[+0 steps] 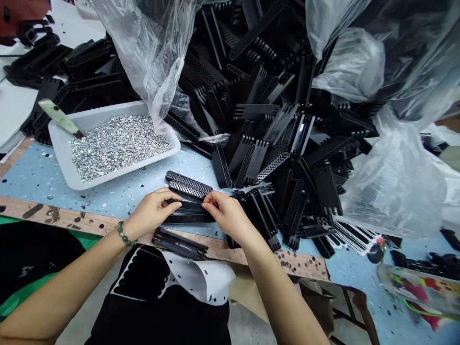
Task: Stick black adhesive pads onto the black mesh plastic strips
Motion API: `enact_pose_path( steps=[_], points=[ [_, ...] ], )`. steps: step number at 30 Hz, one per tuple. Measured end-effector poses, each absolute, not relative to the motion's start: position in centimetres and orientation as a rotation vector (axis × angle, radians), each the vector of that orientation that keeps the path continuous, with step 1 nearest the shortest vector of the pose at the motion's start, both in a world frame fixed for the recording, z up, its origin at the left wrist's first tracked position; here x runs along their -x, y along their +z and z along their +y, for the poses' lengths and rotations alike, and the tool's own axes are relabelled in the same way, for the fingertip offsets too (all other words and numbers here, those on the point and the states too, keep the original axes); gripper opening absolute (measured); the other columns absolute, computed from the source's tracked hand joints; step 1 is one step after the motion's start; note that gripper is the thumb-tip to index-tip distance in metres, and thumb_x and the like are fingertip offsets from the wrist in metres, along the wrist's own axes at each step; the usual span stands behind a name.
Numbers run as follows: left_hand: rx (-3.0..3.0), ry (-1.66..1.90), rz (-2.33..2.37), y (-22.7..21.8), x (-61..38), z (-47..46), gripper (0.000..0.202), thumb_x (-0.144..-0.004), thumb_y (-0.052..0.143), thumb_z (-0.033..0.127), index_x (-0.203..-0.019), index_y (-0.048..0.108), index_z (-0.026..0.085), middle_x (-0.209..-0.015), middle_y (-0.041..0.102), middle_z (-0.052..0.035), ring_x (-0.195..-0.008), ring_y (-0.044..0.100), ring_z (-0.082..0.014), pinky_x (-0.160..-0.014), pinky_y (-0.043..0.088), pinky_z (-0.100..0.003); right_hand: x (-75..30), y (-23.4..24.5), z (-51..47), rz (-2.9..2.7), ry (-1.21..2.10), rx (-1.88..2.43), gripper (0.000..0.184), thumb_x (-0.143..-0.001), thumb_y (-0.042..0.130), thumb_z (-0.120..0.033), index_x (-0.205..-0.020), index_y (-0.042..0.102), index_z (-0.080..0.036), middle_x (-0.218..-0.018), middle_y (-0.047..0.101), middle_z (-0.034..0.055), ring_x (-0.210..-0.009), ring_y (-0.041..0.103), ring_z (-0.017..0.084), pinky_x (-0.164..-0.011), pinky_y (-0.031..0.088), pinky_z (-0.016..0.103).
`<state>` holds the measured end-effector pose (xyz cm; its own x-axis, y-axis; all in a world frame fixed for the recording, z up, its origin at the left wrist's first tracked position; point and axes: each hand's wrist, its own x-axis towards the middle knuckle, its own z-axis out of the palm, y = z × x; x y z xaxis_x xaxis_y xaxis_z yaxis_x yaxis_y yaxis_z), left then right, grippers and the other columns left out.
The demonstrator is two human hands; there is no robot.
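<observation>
Left hand and right hand: fingers together, clamped on stacked black strips. Risk: slack grip could let strips slip onto the black pile.

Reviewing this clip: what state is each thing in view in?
Black strip stack, squared up between both hands
Left hand, curled over the stack
Right hand, pinching the stack
Perforated strips, two lying flat beyond the stack
Black strip heap, loose and jumbled
Clear plastic bag, crumpled
White tray, filled with silver discs
Knife, lying across the tray's corner
</observation>
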<state>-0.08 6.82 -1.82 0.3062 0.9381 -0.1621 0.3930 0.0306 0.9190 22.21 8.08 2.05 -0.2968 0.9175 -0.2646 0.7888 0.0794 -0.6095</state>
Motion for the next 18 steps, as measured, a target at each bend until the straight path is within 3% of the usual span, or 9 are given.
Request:
enact_pose_path(
  steps=[12, 16, 18],
  points=[
    [-1.571, 0.671, 1.265, -1.9, 0.1, 6.7, 0.02, -0.087, 0.058, 0.032, -0.098, 0.07, 0.02, -0.096, 0.064, -0.0048, -0.076, 0.061, -0.0148, -0.068, 0.051, -0.028, -21.6, 2.1, 7.4, -2.239, 0.826, 1.777, 0.009, -0.089, 0.056, -0.021, -0.08, 0.057, -0.021, -0.076, 0.063, -0.0003, -0.069, 0.057, 0.014, -0.066, 0.039, 0.026],
    [-1.578, 0.654, 1.285, -1.7, 0.0, 6.8, 0.021, -0.087, 0.058, 0.033, -0.097, 0.071, 0.02, -0.093, 0.064, -0.0041, -0.071, 0.061, -0.014, -0.066, 0.051, -0.028, -21.9, 2.2, 7.3, -2.265, 0.631, 1.99, 0.017, -0.087, 0.062, -0.036, -0.084, 0.057, -0.02, -0.07, 0.062, 0.001, -0.063, 0.058, 0.017, -0.06, 0.04, 0.028],
    [-1.594, 0.643, 1.308, -1.6, -0.1, 6.8, 0.021, -0.087, 0.058, 0.034, -0.096, 0.071, 0.02, -0.091, 0.064, -0.0039, -0.069, 0.06, -0.0142, -0.065, 0.05, -0.028, -22.1, 2.3, 6.9, -2.285, 0.395, 2.035, 0.026, -0.085, 0.063, -0.043, -0.093, 0.059, -0.018, -0.077, 0.064, 0.0055, -0.069, 0.059, 0.021, -0.06, 0.043, 0.031]
  ],
)
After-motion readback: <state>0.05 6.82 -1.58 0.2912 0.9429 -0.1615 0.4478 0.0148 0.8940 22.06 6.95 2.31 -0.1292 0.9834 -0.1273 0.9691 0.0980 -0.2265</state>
